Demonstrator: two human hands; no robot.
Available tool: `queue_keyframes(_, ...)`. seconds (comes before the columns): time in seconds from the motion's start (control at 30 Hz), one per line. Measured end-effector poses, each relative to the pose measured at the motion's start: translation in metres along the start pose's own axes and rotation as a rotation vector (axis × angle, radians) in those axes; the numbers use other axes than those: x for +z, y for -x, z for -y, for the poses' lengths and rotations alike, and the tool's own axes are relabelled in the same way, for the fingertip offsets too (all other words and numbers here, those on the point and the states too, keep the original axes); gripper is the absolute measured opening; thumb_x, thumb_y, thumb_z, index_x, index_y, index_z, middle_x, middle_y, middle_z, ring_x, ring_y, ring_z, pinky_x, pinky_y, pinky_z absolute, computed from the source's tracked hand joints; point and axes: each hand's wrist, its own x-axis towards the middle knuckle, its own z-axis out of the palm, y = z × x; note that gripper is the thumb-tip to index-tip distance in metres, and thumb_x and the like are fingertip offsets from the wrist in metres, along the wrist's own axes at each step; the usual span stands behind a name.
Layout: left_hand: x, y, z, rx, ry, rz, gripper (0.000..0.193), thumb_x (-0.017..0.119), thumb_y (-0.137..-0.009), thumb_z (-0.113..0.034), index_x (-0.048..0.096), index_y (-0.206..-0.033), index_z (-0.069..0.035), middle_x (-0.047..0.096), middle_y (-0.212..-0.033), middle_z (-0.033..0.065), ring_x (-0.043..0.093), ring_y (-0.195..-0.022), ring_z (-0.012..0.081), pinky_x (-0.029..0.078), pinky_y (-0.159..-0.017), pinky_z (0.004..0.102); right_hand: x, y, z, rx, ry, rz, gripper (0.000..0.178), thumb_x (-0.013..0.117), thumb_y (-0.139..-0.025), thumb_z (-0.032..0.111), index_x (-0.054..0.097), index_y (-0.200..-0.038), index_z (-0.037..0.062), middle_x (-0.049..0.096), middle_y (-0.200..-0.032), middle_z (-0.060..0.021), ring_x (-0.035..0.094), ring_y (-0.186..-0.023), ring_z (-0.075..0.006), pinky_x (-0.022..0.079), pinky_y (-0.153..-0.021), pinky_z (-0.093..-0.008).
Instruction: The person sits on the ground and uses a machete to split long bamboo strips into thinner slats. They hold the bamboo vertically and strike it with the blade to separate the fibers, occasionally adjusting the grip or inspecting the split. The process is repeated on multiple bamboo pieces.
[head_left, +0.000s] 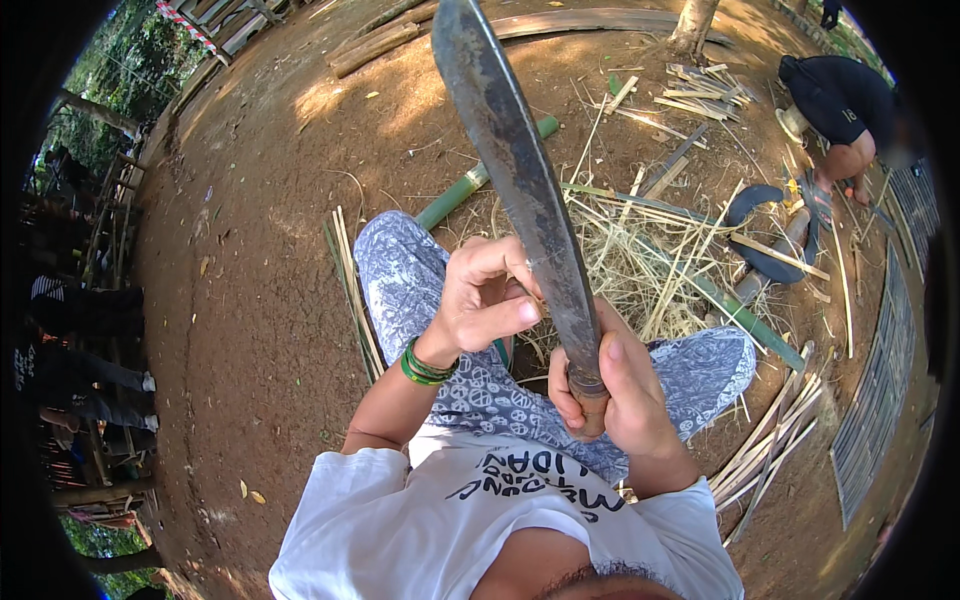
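In my right hand (637,398) is the wooden handle of a machete (520,165), its fingers wrapped round it and the thumb up near the base of the blade. The broad, dark, stained blade points up and away, leaning left. My left hand (482,298), with beaded bands on its wrist, is beside the lower blade. Its thumb and forefinger curl together at the blade's left side; whatever is between their tips is too small or hidden to make out. Below both hands are my crossed legs in patterned trousers (405,265).
Green bamboo poles (465,188) and pale shavings (640,270) lie ahead of my legs. Split bamboo strips (775,450) lie at the right, beside a woven slat panel (870,390). Another person (840,95) bends over at the far right. Logs (385,40) lie at the back.
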Motion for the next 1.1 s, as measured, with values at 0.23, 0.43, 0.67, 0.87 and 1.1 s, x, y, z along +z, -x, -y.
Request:
queue_keyframes(0.23,0.0018,-0.0033,-0.0021,0.015,0.039,0.009,0.031,0.078,-0.081,-0.027,0.06,-0.082,-0.002,0.052,-0.066,0.0025,0.044,-0.058,0.0119,0.031,-0.052,0.0289,0.002,0.0003,0.0028,0.022,0.001,-0.001,0.066,0.034,-0.107,0.048,0.032,-0.146,-0.0042,0.049,-0.07,-0.0023,0.047,-0.053,-0.0076,0.036,-0.05,-0.0213)
queue_keyframes(0.43,0.0015,-0.0028,-0.0024,0.003,0.04,-0.002,0.033,0.08,-0.08,-0.028,0.06,-0.078,-0.002,0.053,-0.065,0.0032,0.046,-0.058,0.0125,0.032,-0.051,0.029,0.0024,0.0001,0.0011,0.022,-0.011,0.005,0.065,0.032,-0.107,0.047,0.031,-0.146,-0.0048,0.05,-0.07,-0.0023,0.047,-0.052,-0.0072,0.036,-0.049,-0.0211)
queue_keyframes(0.67,0.0002,-0.003,-0.0022,0.009,0.044,-0.001,0.034,0.081,-0.08,-0.029,0.06,-0.077,-0.002,0.054,-0.065,0.0037,0.047,-0.058,0.0131,0.033,-0.051,0.0292,0.0022,0.0006,0.0006,0.033,-0.048,0.009,0.064,0.032,-0.107,0.045,0.031,-0.146,-0.005,0.05,-0.069,-0.0022,0.047,-0.052,-0.007,0.035,-0.048,-0.0204)
queue_keyframes(0.87,0.0012,-0.0037,-0.0026,0.015,0.048,-0.004,0.033,0.08,-0.08,-0.028,0.06,-0.077,-0.002,0.054,-0.065,0.004,0.048,-0.058,0.0132,0.033,-0.051,0.0293,0.0017,0.0006,0.0017,0.036,-0.046,0.018,0.063,0.032,-0.107,0.045,0.031,-0.146,-0.0052,0.05,-0.07,-0.0025,0.047,-0.052,-0.0072,0.035,-0.048,-0.02)
queue_keyframes(1.1,0.0001,-0.0048,-0.0033,0.02,0.01,0.01,0.034,0.08,-0.08,-0.028,0.06,-0.078,-0.001,0.056,-0.067,0.0048,0.05,-0.058,0.0131,0.035,-0.051,0.0285,0.0023,0.0006,0.0024,0.039,-0.022,-0.004,0.064,0.032,-0.107,0.046,0.032,-0.146,-0.0055,0.05,-0.076,-0.0033,0.048,-0.053,-0.0075,0.035,-0.048,-0.0203)
